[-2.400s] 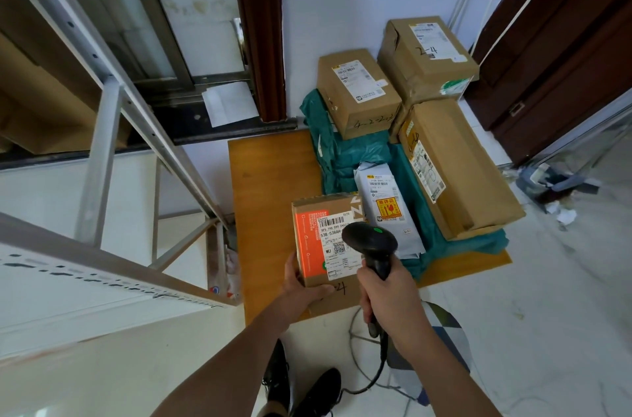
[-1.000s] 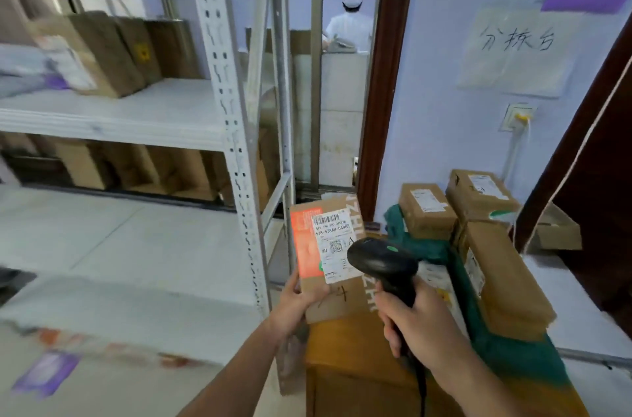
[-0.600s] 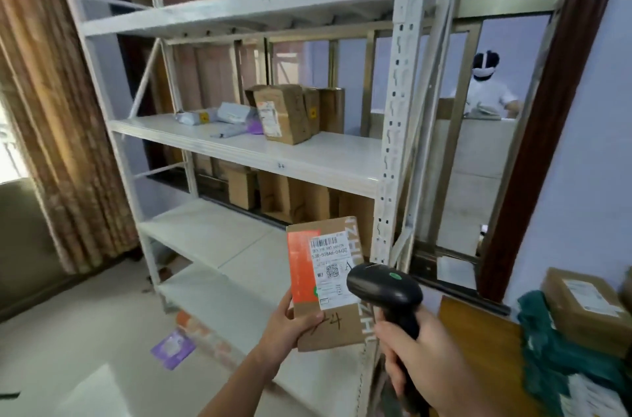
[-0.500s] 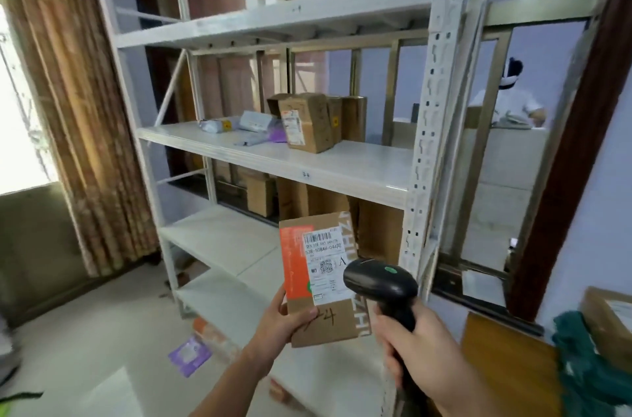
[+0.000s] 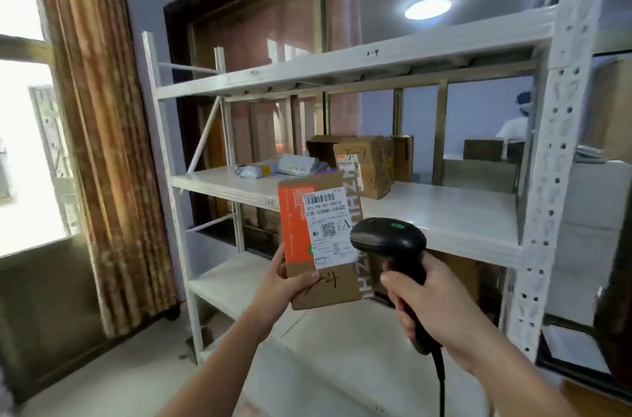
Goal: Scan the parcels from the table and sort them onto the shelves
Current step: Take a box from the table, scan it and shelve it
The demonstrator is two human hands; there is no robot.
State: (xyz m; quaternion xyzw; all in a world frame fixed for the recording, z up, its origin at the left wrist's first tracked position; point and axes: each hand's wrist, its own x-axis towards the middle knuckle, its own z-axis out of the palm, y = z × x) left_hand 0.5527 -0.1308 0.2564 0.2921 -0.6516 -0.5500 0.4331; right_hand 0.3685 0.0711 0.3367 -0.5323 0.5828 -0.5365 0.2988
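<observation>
The left hand [image 5: 287, 283] grips the parcel [image 5: 319, 238] by its lower left corner, thumb across the front and fingers wrapped behind, holding it upright so its long axis runs top to bottom. Its label faces the camera, with a handwritten mark ending in "4" just below. The right hand [image 5: 427, 303] is closed around the handle of the scanner [image 5: 390, 242], whose black head sits just to the right of the parcel, overlapping the label's edge from this angle (whether it touches the cardboard, I cannot tell).

Everything is staged in front of the shelves [image 5: 444, 211]. The parcel hangs in front of the middle board's front edge, and behind it on that board stand cardboard boxes [image 5: 362, 163] and a few grey mailer bags [image 5: 290, 167]. The board above, marked "2-4" in pen, shows nothing on top from this low angle.

My read: scanning looks finished or nearly so, and placement comes next. The left hand is the carrier and already the nearer one to the rack, so the parcel would travel forward and up, away from that hand, past the scanner side. The tall upright stance may want turning flat before it slides onto a board.
</observation>
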